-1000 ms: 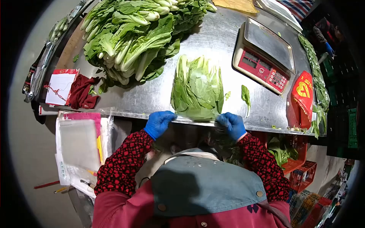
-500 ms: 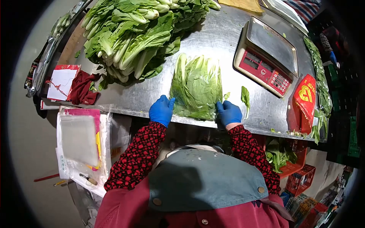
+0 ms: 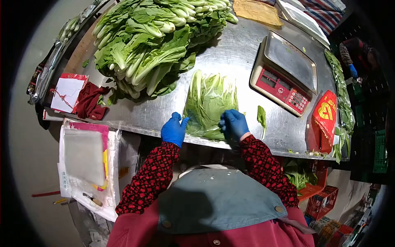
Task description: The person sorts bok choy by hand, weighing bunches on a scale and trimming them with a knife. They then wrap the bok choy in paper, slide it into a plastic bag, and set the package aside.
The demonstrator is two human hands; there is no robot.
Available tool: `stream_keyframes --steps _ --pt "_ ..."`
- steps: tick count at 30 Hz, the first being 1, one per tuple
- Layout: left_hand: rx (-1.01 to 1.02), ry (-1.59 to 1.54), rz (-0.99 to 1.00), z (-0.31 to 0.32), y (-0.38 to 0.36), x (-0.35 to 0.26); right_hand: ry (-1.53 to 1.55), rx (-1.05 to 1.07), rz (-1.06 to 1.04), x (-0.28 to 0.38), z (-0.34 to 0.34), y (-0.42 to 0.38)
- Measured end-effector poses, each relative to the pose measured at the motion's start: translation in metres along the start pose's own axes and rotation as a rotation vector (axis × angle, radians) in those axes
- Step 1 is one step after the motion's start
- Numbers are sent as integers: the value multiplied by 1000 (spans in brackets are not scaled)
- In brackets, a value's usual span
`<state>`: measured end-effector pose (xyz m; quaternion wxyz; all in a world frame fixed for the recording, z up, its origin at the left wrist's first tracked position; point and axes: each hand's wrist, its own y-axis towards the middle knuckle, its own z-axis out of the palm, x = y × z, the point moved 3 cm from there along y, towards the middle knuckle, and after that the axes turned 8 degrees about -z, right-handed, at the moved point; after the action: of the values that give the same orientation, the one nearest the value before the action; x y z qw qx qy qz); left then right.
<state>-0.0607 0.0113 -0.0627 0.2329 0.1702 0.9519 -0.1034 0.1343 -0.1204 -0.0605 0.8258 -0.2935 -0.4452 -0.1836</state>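
A clear plastic bag [image 3: 211,103] full of leafy greens lies flat at the front edge of the metal table, pale stems pointing away from me. At its lower left corner is my left hand [image 3: 173,130] in a blue glove, thumb and fingers pinched on the plastic. My right hand [image 3: 235,125], gloved in blue too, is over the bag's lower right part. Its fingers are curled and slightly blurred; what they hold is hidden. To the right of that hand lies a loose green leaf [image 3: 261,118].
A big heap of leafy greens [image 3: 152,49] covers the back left. At the right stand a scale [image 3: 284,76] and a red bag [image 3: 325,117]. Plastic bags [image 3: 84,156] hang at the front left. Another person's gloved hand [image 3: 353,71] shows far right.
My right hand has moved left from the bag's right edge to over its lower right part. My left hand stays at the left corner. The view has shifted slightly.
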Motion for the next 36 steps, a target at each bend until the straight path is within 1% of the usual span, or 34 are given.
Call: stream_keyframes --steps 1,2,3,5,6,7,8,9,10,11,12,13,14,15,16,17,18,19,20,21,23,24,26,27,28,29,30,31,33,36 --pt "-2 -9 3 0 0 0 -78 -55 90 4 -21 2" --pt "-5 -15 2 1 -1 0 -26 -121 150 13 -32 -3" --pt "-14 -27 -2 1 0 1 -81 -59 126 18 -43 -1" --pt "-30 -38 3 2 7 2 -486 -76 -159 13 -53 -1" --pt "-2 -68 -14 5 12 6 -890 -54 -362 15 -57 -7" --pt "30 -99 -32 7 16 10 -1120 56 -620 38 -27 -25" --pt "110 -237 -69 8 20 11 -1345 171 -880 65 14 -50" --pt "113 -235 -63 8 28 10 -1494 239 -944 72 36 -65" --pt "327 -409 -79 15 37 7 -1642 307 -1006 73 52 -74" --pt "544 -580 -95 14 40 -6 -1745 325 -998 69 60 -72" --pt "499 -626 6 10 40 -21 -1898 215 -1063 55 52 -57" --pt "612 -754 -33 -16 27 -56 -2051 101 -1121 42 43 -41" --pt "725 -883 -74 -45 14 -88 -1747 198 -869 59 40 -40" --pt "762 -957 -9 -58 10 -106 -1437 174 -913 67 26 -37" --pt "705 -1041 38 -70 8 -116 -1130 152 -939 75 7 -34" --pt "650 -1124 84 -78 6 -124 -884 103 -865 90 -8 -32" --pt "523 -1096 121 -83 7 -126 -551 104 -691 102 -29 -32" --pt "410 -1031 151 -85 9 -120 -316 -21 -514 114 -45 -37" --pt "353 -1043 125 -78 15 -106 -108 -20 -536 114 -78 -36" --pt "301 -1018 95 -71 16 -92 -66 -99 -355 104 -117 -35" --pt "216 -906 49 -37 19 -50 474 13 -108 88 -142 -56" --pt "188 -830 13 -16 18 -26 591 -71 35 69 -165 -64" --pt "-36 -429 169 13 7 4 629 -243 49 53 -183 -76" --pt "-139 -423 306 18 1 6 648 -254 69 54 -186 -78" --pt "-125 -417 306 16 -6 2 653 -254 104 57 -186 -77" --pt "-167 -271 405 7 -15 -12 660 -252 138 61 -183 -76" --pt "-211 -125 504 1 -21 -25 612 -235 128 67 -179 -77" --pt "-224 -94 501 0 -23 -30 615 -242 130 64 -184 -74" --pt "-220 -95 497 0 -22 -34 656 -187 169 56 -197 -70" --pt "-223 -90 483 0 -23 -35 657 -205 161 57 -200 -68"
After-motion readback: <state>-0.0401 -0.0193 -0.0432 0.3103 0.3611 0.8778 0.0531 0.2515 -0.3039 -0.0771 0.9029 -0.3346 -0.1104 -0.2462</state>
